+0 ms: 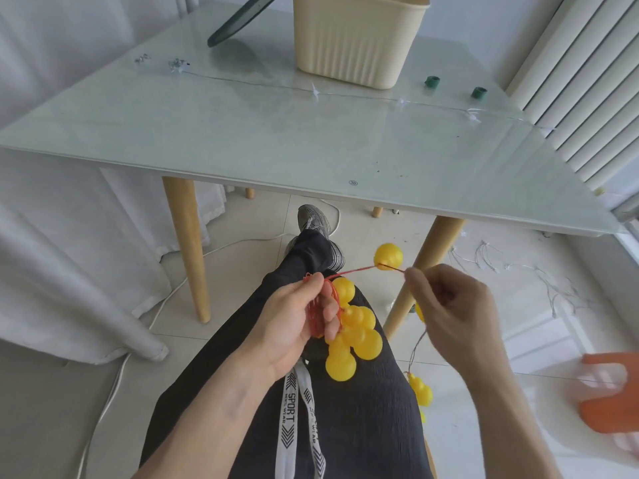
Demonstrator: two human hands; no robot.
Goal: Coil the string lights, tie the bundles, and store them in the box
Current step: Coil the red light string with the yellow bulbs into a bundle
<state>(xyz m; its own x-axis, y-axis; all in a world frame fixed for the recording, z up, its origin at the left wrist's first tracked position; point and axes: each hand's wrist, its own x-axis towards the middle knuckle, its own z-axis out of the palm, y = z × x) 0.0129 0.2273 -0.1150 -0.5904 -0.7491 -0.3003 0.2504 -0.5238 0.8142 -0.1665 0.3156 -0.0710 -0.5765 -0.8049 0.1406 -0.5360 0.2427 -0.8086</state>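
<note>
My left hand [297, 316] grips a coil of red wire [316, 316] with a cluster of yellow gourd-shaped lights [352, 335] hanging from it over my lap. A taut stretch of red wire runs right to my right hand [449, 309], which pinches it just past one yellow light [388, 256]. More of the string, with further yellow lights [420, 390], trails down below my right hand. On the table stands a cream ribbed box [356, 39]. A thin clear-wired string of lights [345, 95] lies stretched across the glass table [242, 140].
Two small green tape rolls [432, 81] [479, 93] sit on the table's right side, a dark oval object [238, 20] leans at the back. An orange stool [608, 392] stands at the right. White cables and loose wire strands lie on the floor.
</note>
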